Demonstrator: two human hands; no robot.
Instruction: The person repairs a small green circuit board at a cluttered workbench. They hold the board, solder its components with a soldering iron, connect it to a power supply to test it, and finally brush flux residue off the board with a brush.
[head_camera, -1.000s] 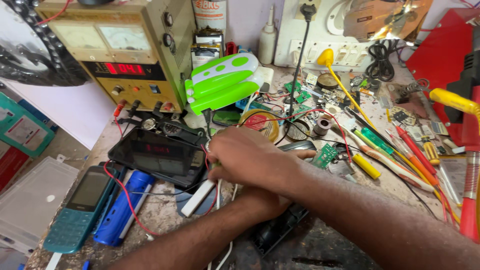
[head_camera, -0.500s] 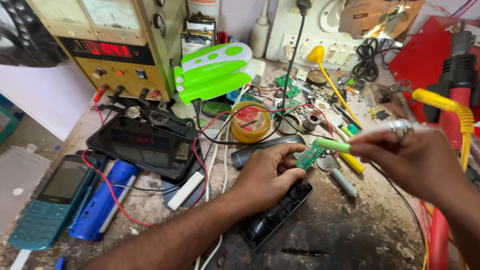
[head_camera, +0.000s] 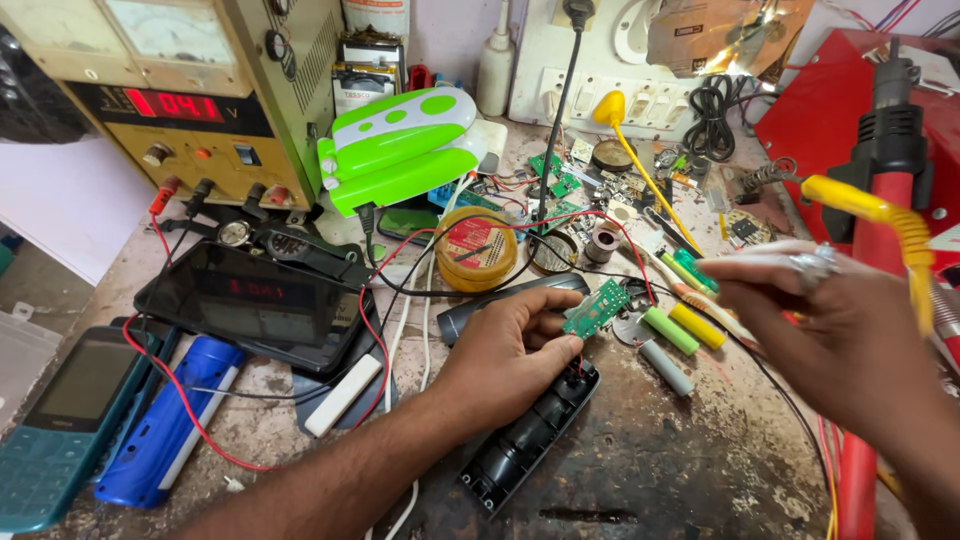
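My left hand (head_camera: 505, 350) rests on the bench and pinches a small green circuit board (head_camera: 597, 308) by its edge. Thin wires tie the board to an open black plastic casing (head_camera: 530, 435) lying just below the hand. My right hand (head_camera: 835, 320), with a ring on one finger, hovers to the right of the board, blurred, with its fingers drawn together. I cannot tell whether it holds anything. Between the two hands lie a green cell (head_camera: 668, 330), a yellow cell (head_camera: 698, 325) and a grey cell (head_camera: 665, 368).
A bench power supply (head_camera: 170, 100) with a red readout stands back left, a green-and-white device (head_camera: 400, 145) beside it. A dark flat meter (head_camera: 260, 305), a teal keypad phone (head_camera: 55, 430) and a blue torch (head_camera: 165, 435) lie left. A round tin (head_camera: 478, 250), loose wires and tools crowd the middle.
My right hand left the spot in front of me and swung out to the right. My left hand now holds the green circuit board over the black casing.
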